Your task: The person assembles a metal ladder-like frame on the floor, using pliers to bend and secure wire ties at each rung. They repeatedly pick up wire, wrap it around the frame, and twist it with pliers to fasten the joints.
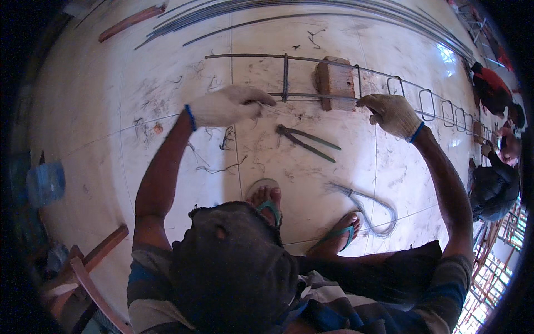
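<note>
My left hand (227, 107), in a pale work glove with a blue cuff, is closed beside the near bar's left end. A thin wire (269, 108) shows at its fingertips. With the fingers of my right hand (394, 116), gloved alike, I grip the near steel bar (311, 96) of a long rebar frame, close to a stirrup (359, 80). Another stirrup (286, 77) stands across both bars nearer the left end. Under the frame a reddish brick block (336, 83) props it off the floor. Green-handled pincers (308, 142) lie open on the floor between my hands.
A looped bundle of tie wire (384, 217) lies beside my right foot. Long steel rods (289, 6) stretch along the far floor, near a wooden piece (130, 23). Two people (492, 189) work at the far right. Wooden furniture (92, 267) stands at lower left.
</note>
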Tool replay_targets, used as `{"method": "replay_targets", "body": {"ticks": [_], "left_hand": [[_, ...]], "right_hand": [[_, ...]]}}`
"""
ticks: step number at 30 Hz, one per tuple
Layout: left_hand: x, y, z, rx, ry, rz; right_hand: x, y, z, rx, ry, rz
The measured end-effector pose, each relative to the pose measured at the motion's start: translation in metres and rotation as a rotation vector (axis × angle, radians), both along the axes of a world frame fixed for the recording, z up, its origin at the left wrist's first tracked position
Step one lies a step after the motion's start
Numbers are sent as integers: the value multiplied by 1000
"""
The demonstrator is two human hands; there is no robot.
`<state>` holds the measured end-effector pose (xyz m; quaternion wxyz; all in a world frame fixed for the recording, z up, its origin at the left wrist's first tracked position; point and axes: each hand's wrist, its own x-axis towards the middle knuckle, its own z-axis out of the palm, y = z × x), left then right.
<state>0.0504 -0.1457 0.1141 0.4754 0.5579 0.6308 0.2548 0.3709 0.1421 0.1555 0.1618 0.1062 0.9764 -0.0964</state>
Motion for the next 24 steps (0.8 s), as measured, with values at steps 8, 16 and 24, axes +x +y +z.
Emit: {"method": "replay_targets", "body": {"ticks": [8, 16, 24], "left_hand": [[49, -12, -48, 112, -338, 593], [75, -42, -98, 347, -1218, 1205], [62, -68, -98, 154, -1032, 1091]], "right_hand": [[8, -7, -5, 96, 42, 137], [19, -8, -5, 74, 218, 155], [10, -11, 10, 170, 372, 220]]}}
